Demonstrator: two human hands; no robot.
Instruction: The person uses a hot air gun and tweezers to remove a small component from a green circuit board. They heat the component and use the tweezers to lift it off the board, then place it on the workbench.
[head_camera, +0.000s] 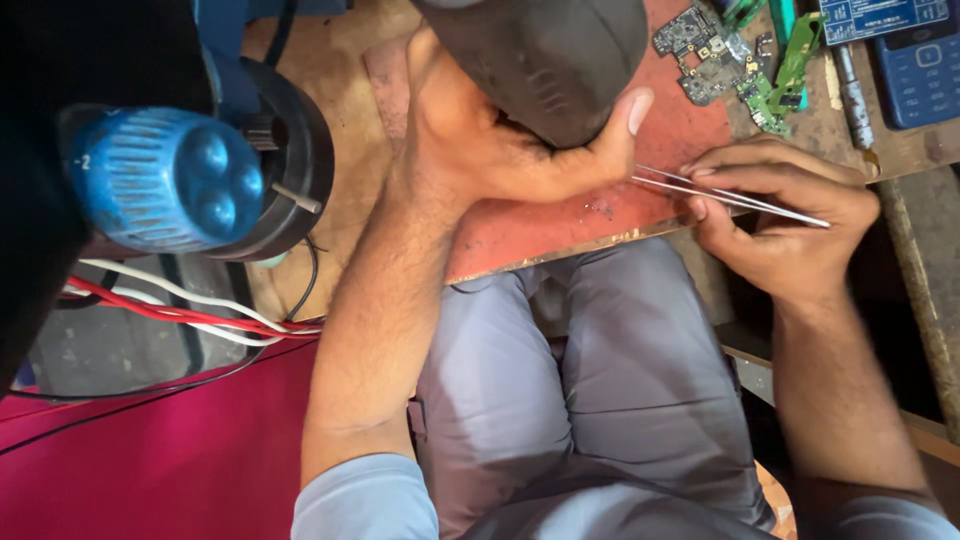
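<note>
The left hand (500, 140) is wrapped around a dark, rounded housing (545, 55), thumb pressed on its lower end, holding it over the red mat (560, 225) close to the mat's near edge. The right hand (780, 215) is closed in a narrow pinch on thin metal tweezers (720, 192), whose 2 tips point left and sit just beside the left thumb, at the lower end of the housing. Whether the tips grip anything cannot be told; any small part there is hidden or too small.

As a judgement, the work looks to be in its middle: the housing is in hand and the tweezers are at its edge, but nothing shows as removed or fitted yet. 2 bare circuit boards, a grey one (700, 50) and a green one (785, 75), lie at the mat's far right corner, so some disassembly seems already done. A blue keypad phone (925, 65) lies beyond them at the bench's far right, with a metal tool (852, 95) beside it.

Room is tight. The mat's near edge runs right under both hands, with the person's lap below it. On the left, a black round unit with a blue knob (165, 180) stands close to the left forearm, with red and white wires (180, 310) trailing under it. The right wrist hangs off the mat's right edge, and open mat remains only between the hands and the boards.
</note>
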